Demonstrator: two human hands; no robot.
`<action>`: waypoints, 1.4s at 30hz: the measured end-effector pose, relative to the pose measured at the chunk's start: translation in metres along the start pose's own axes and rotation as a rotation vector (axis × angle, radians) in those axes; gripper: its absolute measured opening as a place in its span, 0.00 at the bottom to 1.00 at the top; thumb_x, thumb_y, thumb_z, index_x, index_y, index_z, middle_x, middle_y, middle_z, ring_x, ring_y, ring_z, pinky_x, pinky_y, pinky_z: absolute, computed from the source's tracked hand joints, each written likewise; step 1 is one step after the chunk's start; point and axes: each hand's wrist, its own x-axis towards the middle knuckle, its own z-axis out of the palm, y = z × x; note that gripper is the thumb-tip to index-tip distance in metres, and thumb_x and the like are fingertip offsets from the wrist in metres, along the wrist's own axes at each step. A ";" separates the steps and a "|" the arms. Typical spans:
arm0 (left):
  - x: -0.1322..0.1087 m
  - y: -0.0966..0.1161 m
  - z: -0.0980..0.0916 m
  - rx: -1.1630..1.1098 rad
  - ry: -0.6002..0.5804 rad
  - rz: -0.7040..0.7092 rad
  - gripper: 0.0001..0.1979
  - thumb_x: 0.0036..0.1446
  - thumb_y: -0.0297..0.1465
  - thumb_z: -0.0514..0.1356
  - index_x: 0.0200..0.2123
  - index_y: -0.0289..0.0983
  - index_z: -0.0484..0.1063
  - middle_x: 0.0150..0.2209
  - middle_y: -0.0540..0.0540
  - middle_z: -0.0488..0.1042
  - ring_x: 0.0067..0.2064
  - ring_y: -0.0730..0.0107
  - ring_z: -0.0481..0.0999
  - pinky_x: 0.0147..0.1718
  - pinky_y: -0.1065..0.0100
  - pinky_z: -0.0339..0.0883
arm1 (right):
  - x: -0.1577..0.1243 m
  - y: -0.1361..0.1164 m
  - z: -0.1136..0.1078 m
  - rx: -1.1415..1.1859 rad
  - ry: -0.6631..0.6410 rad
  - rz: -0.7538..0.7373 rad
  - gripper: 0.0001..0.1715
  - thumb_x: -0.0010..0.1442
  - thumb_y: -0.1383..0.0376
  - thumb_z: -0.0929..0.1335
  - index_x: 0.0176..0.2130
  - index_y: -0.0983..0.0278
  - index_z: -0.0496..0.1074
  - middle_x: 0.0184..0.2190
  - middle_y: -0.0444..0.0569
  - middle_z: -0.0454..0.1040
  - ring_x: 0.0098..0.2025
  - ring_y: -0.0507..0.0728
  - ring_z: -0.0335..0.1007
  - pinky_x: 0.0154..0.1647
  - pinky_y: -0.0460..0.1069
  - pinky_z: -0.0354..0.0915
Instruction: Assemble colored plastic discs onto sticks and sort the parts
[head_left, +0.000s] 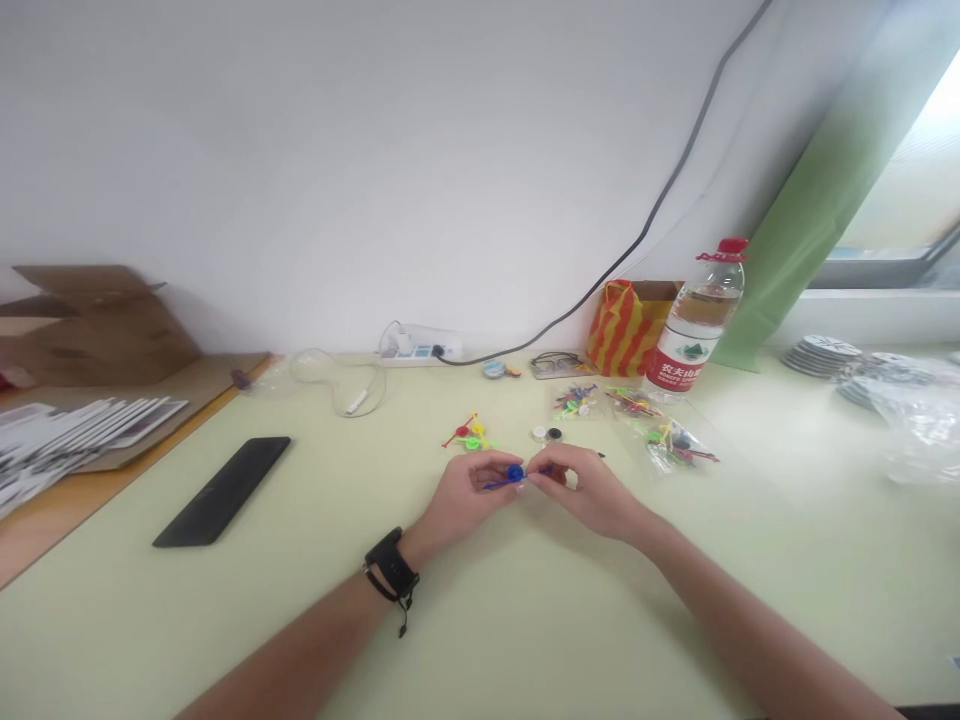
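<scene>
So both hands are working close together over the middle of the pale green table [360, 630], and a small blue plastic piece [514, 472] is sitting right between them. The left hand [461, 495] is gripping it between thumb and fingertips, with the round part showing at the fingertips and a thin stem lying along the thumb side, probably because a light pinch is keeping something that tiny steady without covering it. The right hand [592, 490] is coming in from the other side, thumb and finger closed on a thin blue bit [550, 470]; the fingers are hiding most of it, so I honestly can't tell if it's part of the same piece. Both forearms are angling in from the near edge, which is likely helping the hands meet squarely. Just beyond the left hand, some red, yellow and green pieces [471, 435] are lying loose, seemingly within easy reach. A white disc [539, 433] and a black disc [554, 435] are resting just past the fingertips. Off to the right, clear bags [675, 445] are holding more colourful bits, maybe to stop them scattering. The black slab [223, 492] is lying well apart on the left, leaving elbow room.
</scene>
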 end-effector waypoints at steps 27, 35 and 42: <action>-0.002 0.012 -0.006 -0.189 -0.105 -0.061 0.15 0.61 0.40 0.68 0.44 0.35 0.80 0.43 0.39 0.81 0.42 0.60 0.82 0.44 0.61 0.75 | 0.003 0.009 -0.006 0.198 0.067 0.017 0.12 0.67 0.56 0.68 0.45 0.60 0.74 0.39 0.50 0.75 0.36 0.56 0.70 0.38 0.51 0.70; 0.001 0.011 -0.008 -0.306 0.012 -0.105 0.16 0.57 0.38 0.72 0.46 0.36 0.81 0.36 0.45 0.80 0.37 0.69 0.78 0.43 0.64 0.73 | -0.002 0.003 -0.005 0.048 0.202 -0.040 0.15 0.70 0.54 0.65 0.48 0.59 0.74 0.27 0.45 0.68 0.28 0.54 0.63 0.31 0.50 0.65; 0.002 0.012 -0.009 -0.336 0.055 -0.126 0.16 0.54 0.37 0.73 0.45 0.36 0.83 0.35 0.45 0.81 0.37 0.69 0.78 0.45 0.63 0.74 | -0.005 0.001 0.006 0.265 0.126 0.050 0.30 0.70 0.51 0.63 0.68 0.53 0.59 0.38 0.45 0.69 0.30 0.53 0.61 0.32 0.49 0.65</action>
